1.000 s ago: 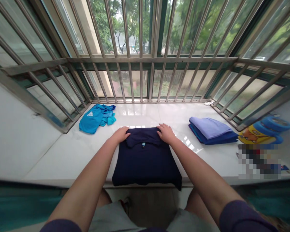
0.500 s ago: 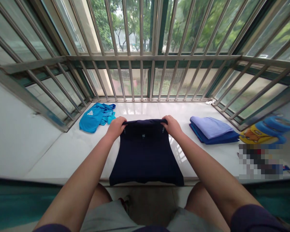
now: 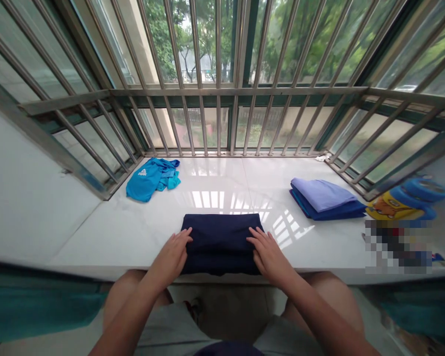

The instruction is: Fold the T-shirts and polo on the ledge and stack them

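Note:
A dark navy garment (image 3: pixel 222 235), its kind not clear, lies folded into a wide, flat rectangle at the front edge of the white sill. My left hand (image 3: pixel 175 249) rests on its left side, fingers stretched out over the cloth. On the opposite side my right hand (image 3: pixel 265 249) touches the fabric with its fingers spread. Neither hand grips the garment. To the right sits a stack of folded clothes, a lavender one (image 3: pixel 321 194) on top of a dark blue one (image 3: pixel 326 213). A crumpled bright blue garment (image 3: pixel 143 183) with a white logo lies at the back left.
Metal window bars (image 3: pixel 218 121) close off the back and both sides of the white sill (image 3: pixel 107 237). At the right end stand a yellow and blue container (image 3: pixel 396 200) and a blurred-out object (image 3: pixel 398 244). My knees are just below the sill's front edge.
Both hands have come toward me and let go of the garment's raised far edge. The navy cloth, stretched long before, is now folded over into a shorter rectangle.

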